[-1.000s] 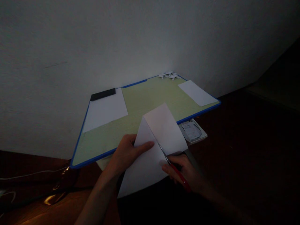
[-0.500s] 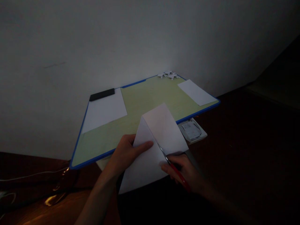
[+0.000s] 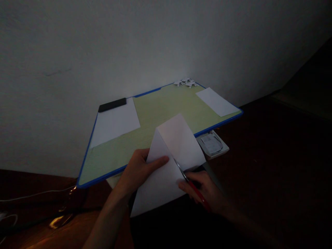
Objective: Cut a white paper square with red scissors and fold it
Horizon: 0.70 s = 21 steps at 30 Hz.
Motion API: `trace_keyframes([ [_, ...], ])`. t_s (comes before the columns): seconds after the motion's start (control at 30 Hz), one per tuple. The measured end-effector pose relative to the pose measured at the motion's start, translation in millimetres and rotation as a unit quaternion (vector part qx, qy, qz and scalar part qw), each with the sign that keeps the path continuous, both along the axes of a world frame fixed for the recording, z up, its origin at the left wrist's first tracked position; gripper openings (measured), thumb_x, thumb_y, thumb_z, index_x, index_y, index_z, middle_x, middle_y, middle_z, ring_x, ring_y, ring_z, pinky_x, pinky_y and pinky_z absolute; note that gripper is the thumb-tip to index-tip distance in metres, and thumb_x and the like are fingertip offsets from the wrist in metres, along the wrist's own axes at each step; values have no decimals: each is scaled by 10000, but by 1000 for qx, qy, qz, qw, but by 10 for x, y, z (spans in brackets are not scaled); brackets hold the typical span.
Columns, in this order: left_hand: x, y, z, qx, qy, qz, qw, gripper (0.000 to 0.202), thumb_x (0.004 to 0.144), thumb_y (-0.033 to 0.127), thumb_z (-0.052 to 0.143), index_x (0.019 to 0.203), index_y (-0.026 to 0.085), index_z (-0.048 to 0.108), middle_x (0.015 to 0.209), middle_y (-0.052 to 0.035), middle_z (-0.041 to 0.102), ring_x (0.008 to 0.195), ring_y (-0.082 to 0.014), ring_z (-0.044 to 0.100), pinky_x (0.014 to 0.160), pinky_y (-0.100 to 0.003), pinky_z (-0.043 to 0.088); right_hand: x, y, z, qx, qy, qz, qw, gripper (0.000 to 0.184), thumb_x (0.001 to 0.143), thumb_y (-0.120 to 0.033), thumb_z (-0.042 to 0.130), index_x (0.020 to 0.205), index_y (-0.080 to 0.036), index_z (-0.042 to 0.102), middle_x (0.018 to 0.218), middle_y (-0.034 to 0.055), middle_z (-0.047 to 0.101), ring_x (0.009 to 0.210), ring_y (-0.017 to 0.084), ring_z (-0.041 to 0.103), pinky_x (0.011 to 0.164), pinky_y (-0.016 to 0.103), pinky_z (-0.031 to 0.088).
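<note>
white paper (image 3: 166, 174) is pinched by fingers of the left hand (image 3: 137, 170); the right hand (image 3: 206, 192) has its fingers closed around red scissors (image 3: 191, 186), blades pointing diagonally up-left into the sheet.

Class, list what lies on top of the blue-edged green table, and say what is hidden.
On the table lie a white sheet with a black bar at its far end, a smaller sheet, and paper scraps. The held sheet covers part of its near edge.
</note>
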State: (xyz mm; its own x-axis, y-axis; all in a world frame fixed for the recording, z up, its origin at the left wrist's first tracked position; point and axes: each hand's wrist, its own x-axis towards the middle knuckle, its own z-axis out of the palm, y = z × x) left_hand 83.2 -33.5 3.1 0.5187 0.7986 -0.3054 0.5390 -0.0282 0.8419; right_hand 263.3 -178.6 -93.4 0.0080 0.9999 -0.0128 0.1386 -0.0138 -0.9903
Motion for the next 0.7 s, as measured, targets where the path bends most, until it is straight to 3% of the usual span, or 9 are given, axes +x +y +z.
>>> trace_keyframes([
  [0.43,21,-23,46,-12,-11,14,1000,354,788,493,830,806,141,803,764,-81,793,621,-207,680,526,-269,500,-5,12,-55,-2,-8,-10,1000,439,985,-538,662,710,-197,637,552,-45,534,464,101,465,462,252,337],
  [0.7,6,-28,56,-16,-15,10,1000,369,786,510,836,811,143,805,758,-75,795,620,-208,684,517,-261,500,53,0,22,26,-28,-4,999,369,955,-473,691,741,-173,704,586,-35,543,504,106,475,504,255,353],
])
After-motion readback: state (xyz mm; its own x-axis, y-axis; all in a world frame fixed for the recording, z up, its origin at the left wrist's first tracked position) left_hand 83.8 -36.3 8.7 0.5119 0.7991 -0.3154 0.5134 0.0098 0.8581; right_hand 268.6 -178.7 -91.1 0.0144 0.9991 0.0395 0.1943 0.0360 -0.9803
